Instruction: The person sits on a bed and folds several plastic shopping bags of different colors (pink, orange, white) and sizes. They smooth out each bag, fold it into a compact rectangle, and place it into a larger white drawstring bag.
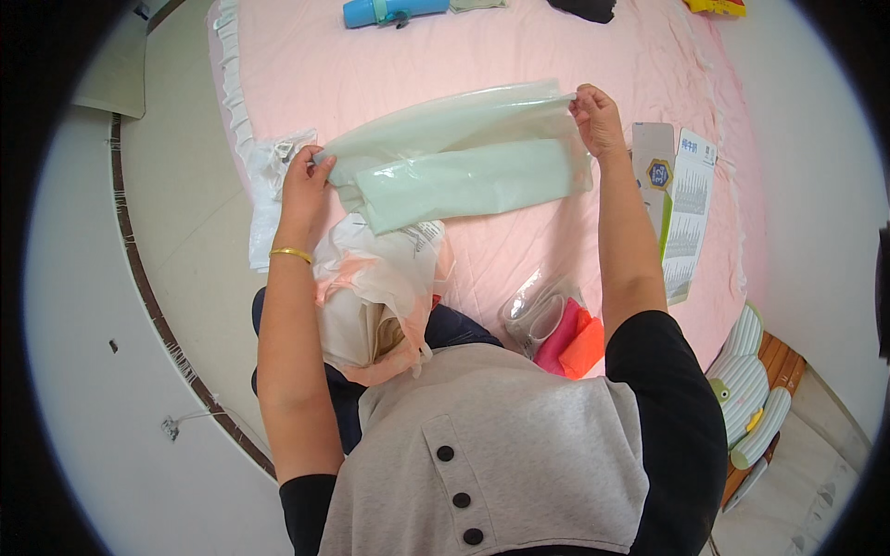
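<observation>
A pale green, translucent plastic sheet or bag (473, 167) stretches between my hands above the pink bedspread, partly folded over itself. My left hand (306, 177) pinches its left end between thumb and fingers. At the upper right corner, my right hand (595, 118) grips the edge with its fingertips. Just below the sheet, a white and orange plastic carrier bag (375, 278) rests on my lap, with folded beige material (384, 333) showing in its mouth. Beside my left hand lies crumpled clear and white plastic (268, 174).
The pink bedspread (514, 250) bears folded pink and orange pieces (577, 340) with clear plastic (532, 313) near my lap. Flattened printed cartons (685, 208) lie right. A blue cylinder (393, 10) and a black item (584, 8) are at the far side. A cushioned wooden chair (747, 382) stands lower right.
</observation>
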Tool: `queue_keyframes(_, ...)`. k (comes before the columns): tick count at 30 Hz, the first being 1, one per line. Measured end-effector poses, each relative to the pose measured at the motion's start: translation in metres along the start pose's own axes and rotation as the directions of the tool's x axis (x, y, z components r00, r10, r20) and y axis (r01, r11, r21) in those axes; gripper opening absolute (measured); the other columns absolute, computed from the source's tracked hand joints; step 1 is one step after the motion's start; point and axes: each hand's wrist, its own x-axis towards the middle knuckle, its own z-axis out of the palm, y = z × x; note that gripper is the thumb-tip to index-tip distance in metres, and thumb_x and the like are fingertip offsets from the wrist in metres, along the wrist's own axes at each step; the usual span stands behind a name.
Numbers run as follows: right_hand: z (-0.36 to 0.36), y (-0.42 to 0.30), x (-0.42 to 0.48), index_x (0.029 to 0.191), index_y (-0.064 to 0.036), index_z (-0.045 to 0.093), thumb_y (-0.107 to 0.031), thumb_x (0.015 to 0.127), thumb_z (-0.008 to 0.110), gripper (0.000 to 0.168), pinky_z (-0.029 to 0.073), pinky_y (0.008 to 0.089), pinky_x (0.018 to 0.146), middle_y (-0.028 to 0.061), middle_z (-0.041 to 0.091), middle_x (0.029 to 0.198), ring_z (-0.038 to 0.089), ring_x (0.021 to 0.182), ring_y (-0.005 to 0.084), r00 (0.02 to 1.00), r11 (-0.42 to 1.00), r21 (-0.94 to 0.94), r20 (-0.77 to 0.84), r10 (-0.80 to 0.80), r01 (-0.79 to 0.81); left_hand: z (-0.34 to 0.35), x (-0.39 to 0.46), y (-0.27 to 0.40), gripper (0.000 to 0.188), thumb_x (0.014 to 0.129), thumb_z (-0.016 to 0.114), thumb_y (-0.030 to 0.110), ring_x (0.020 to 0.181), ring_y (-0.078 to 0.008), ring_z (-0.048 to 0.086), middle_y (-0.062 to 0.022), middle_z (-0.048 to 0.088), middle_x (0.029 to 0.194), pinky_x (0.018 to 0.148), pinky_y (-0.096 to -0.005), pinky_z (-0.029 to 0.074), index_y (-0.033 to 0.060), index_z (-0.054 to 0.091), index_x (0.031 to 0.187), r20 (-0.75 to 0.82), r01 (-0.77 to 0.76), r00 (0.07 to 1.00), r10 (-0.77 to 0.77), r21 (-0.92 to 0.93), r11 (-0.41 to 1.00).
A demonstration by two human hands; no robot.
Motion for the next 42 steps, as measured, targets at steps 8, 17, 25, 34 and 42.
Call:
queue_keyframes(8,0.015,0.007,-0.003,0.132,-0.007,0.050,-0.006,0.084,0.069,0.052,0.038,0.0361,0.108,0.0096,0.047,0.137,0.046,0.124,0.0220,0.999,0.968,-0.247,0.026,-0.041,0.046,-0.006,0.007,-0.002,0.015,0.091,0.064,0.012,0.068,-0.0072,0.042,0.0023,0.048,0.074,0.061,-0.0228,0.039,0.0057,0.058,0.103,0.048,-0.022,0.999,0.017,0.103,0.994)
queue_keyframes(17,0.041,0.011,0.029,0.134,-0.008,0.049,-0.002,0.080,0.073,0.059,0.043,0.0290,0.101,0.0050,0.051,0.131,0.051,0.113,0.0141,0.980,0.835,-0.550,0.153,0.124,-0.020,-0.003,0.010,0.006,0.015,0.092,0.062,0.015,0.068,-0.0082,0.045,0.0011,0.052,0.075,0.063,-0.0241,0.040,0.0052,0.059,0.103,0.029,0.016,0.999,-0.023,0.211,0.977)
queue_keyframes(25,0.048,0.033,0.030,0.127,-0.007,0.055,0.000,0.084,0.069,0.046,0.047,0.0253,0.092,0.0043,0.053,0.125,0.058,0.102,0.0132,0.976,0.831,-0.513,0.133,-0.170,0.215,0.000,0.012,0.001,0.017,0.092,0.061,0.016,0.070,-0.0091,0.045,0.0007,0.053,0.077,0.064,-0.0248,0.040,0.0040,0.060,0.104,-0.016,0.014,1.000,-0.011,0.221,0.975)
queue_keyframes(34,0.063,0.008,0.012,0.134,-0.007,0.049,0.000,0.084,0.069,0.055,0.047,0.0242,0.091,0.0046,0.051,0.122,0.058,0.098,0.0112,0.990,0.907,-0.400,0.098,-0.098,0.129,-0.006,0.017,-0.009,0.018,0.091,0.061,0.014,0.072,-0.0110,0.047,-0.0018,0.054,0.079,0.066,-0.0266,0.042,0.0012,0.061,0.103,-0.043,0.001,0.999,0.012,0.282,0.959)
queue_keyframes(42,0.040,-0.013,0.003,0.134,-0.005,0.052,-0.001,0.083,0.069,0.055,0.044,0.0219,0.091,0.0009,0.050,0.120,0.054,0.097,0.0079,0.939,0.852,-0.489,0.163,0.302,-0.189,-0.013,0.030,-0.025,0.017,0.090,0.061,0.011,0.074,-0.0154,0.050,-0.0066,0.058,0.087,0.070,-0.0295,0.044,-0.0011,0.061,0.101,-0.014,-0.129,0.990,0.142,0.336,0.933)
